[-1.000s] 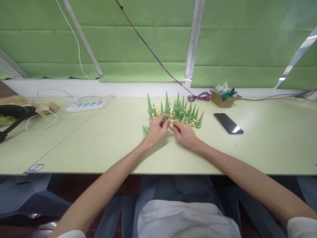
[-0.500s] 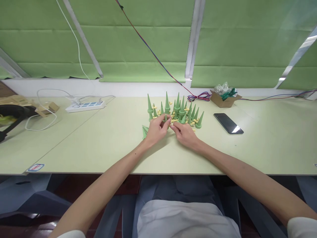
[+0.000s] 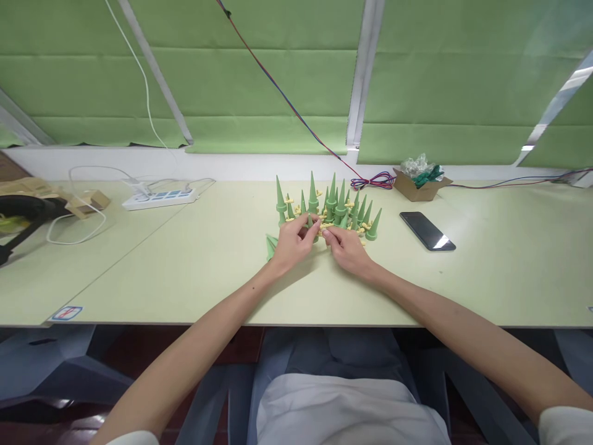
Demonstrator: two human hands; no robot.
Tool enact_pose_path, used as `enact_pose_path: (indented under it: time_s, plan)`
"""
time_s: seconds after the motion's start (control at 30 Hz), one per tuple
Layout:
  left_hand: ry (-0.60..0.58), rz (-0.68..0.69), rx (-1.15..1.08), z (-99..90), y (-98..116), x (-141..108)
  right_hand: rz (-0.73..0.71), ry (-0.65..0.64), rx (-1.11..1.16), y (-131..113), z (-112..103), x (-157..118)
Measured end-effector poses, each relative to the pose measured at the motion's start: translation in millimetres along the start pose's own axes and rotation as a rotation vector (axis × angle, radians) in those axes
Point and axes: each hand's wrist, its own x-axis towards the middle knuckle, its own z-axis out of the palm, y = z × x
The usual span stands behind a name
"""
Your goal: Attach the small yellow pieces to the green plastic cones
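Note:
Several green cones (image 3: 373,225) with small yellow pieces (image 3: 349,203) among them stand in a cluster on the pale table. At the cluster's front, my left hand (image 3: 296,240) is closed around a small green cone (image 3: 310,220), whose tip shows above the fingers. Just right of it, my right hand (image 3: 346,247) is pinched on a small yellow piece (image 3: 326,226), partly hidden by the fingertips. A folded green piece (image 3: 271,246) lies left of my left hand.
To the right lies a black phone (image 3: 427,231), with a cardboard box (image 3: 421,190) of plastic and green material behind it. Coiled red and blue wires (image 3: 377,180) rest at the back. A white power strip (image 3: 160,198) and a black object (image 3: 32,213) are at the left.
My right hand has shifted slightly right, so a small gap shows between its fingertips and my left hand. My left hand has hardly moved.

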Motion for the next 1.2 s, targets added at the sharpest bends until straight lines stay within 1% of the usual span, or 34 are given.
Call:
enact_pose_path:
  time_s: [0.2, 0.37, 0.53, 0.63, 0.73, 0.8, 0.87, 0.93, 1.03, 1.1, 1.2]
  plan:
    - [-0.005, 0.019, -0.006, 0.5, -2, -1, 0.031, 0.003, 0.048, -4, -2, 0]
    - [0.004, 0.069, 0.042, 0.7, -1, -1, 0.074, 0.002, 0.095, -5, -3, 1]
    - [0.004, 0.121, 0.069, 1.4, -2, -1, 0.098, -0.016, 0.152, -1, -2, 3]
    - [-0.001, 0.123, 0.093, 1.0, -2, -1, 0.167, -0.062, 0.286, 1, -1, 4]
    - [-0.029, 0.097, 0.101, 0.1, -1, -1, 0.277, -0.097, 0.449, 1, 0, 4]
    - [-0.051, 0.076, 0.085, -0.3, 0, -1, 0.343, -0.093, 0.523, 0, 1, 4]
    - [-0.063, 0.059, 0.062, -0.7, 2, -1, 0.368, -0.062, 0.532, 0, 2, 5]
    - [-0.059, 0.047, 0.048, -1.2, 3, 0, 0.341, -0.016, 0.463, 0, 3, 5]
    - [-0.032, 0.035, 0.056, -3.1, 4, 2, 0.242, 0.033, 0.264, -2, 2, 4]
    - [-0.008, 0.031, 0.073, -5.2, 3, 4, 0.154, 0.033, 0.158, -4, 2, 3]
    - [0.019, 0.047, 0.101, -8.8, -1, 6, 0.033, -0.025, 0.076, -7, 2, 0]
